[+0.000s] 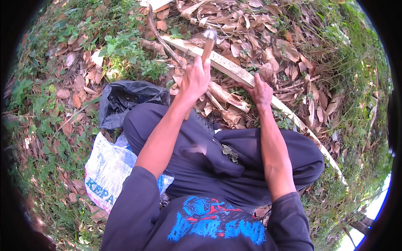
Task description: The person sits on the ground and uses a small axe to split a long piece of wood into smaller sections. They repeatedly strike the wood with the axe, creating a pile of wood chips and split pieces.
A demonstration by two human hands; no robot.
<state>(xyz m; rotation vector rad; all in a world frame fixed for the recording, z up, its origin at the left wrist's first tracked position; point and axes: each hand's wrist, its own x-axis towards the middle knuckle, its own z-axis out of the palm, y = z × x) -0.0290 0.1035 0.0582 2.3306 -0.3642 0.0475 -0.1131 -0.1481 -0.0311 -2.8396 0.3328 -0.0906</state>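
My left hand (195,77) is wrapped round the wooden handle of a hammer (207,49). Its shiny metal head is up, over the long pale wooden strip (228,67); whether the two touch I cannot tell. The handle's lower end shows below my wrist. On the right, my right hand (260,92) grips the strip near its middle, thumb on the upper edge. The strip slants from the upper middle down to the lower right, past my right knee. A thin brown stick (165,44) crosses near its far end.
Beside my left knee lies an open black plastic bag (121,102), with a white printed sack (109,167) nearer me. My crossed legs (192,154) in dark trousers carry a crumpled dry leaf (230,153). Dry leaves (289,50) and green plants (121,46) cover the ground.
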